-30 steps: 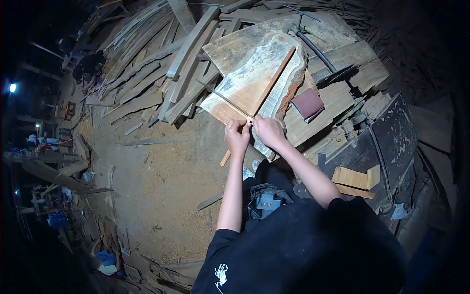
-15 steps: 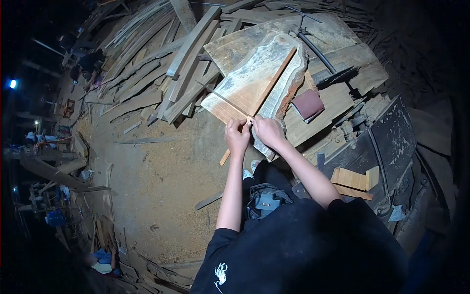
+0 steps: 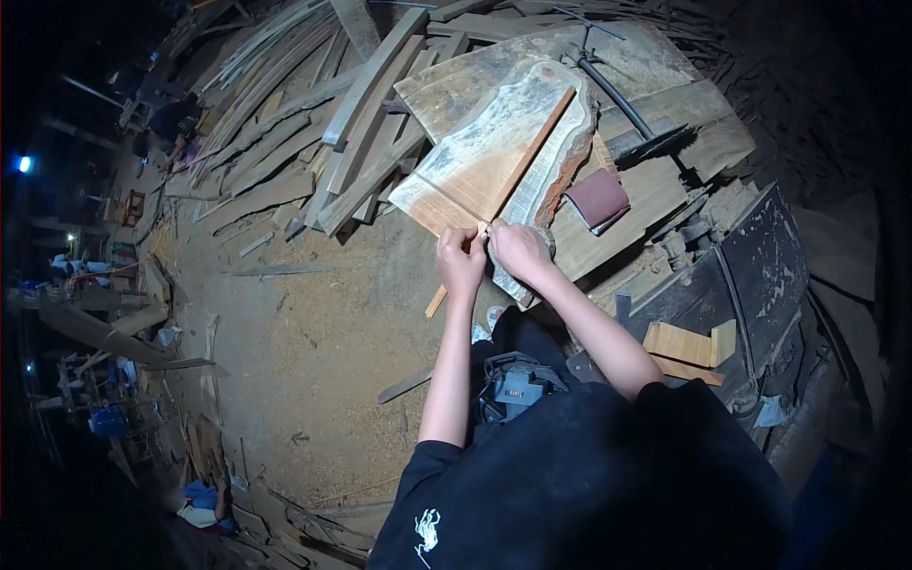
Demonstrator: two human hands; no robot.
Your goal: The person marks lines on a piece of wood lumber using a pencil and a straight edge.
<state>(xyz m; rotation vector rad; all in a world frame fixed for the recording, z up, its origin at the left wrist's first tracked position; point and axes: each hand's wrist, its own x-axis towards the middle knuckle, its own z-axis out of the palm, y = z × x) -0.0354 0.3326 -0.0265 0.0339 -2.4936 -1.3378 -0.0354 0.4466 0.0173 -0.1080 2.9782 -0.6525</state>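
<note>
A long, narrow wooden strip [image 3: 534,150] lies slanted over a pale live-edge wood slab [image 3: 465,119]. Its line runs beneath my hands, and an orange-brown end [image 3: 436,301] pokes out below them. My left hand [image 3: 460,260] is closed at the strip, thumb and forefinger pinched. Against it, my right hand [image 3: 521,253] is closed too, with curled fingers. A small pale bit [image 3: 484,231] shows between the fingertips; I cannot tell what it is. A thin dark line [image 3: 448,197] crosses the slab towards the hands. Right of the slab rests a folded maroon sheet [image 3: 598,202].
A black metal bar [image 3: 617,100] lies across the boards at the back right. Light wooden blocks [image 3: 682,346] sit on dark machinery [image 3: 755,275] at right. Stacked planks [image 3: 366,104] fill the back left, beside a sawdust-covered floor [image 3: 313,351]. People are in the left distance.
The thin dark rod-like line that reached past the slab's left edge now appears shorter, ending on the slab. Both hands stay nearly in place, with slight finger movement.
</note>
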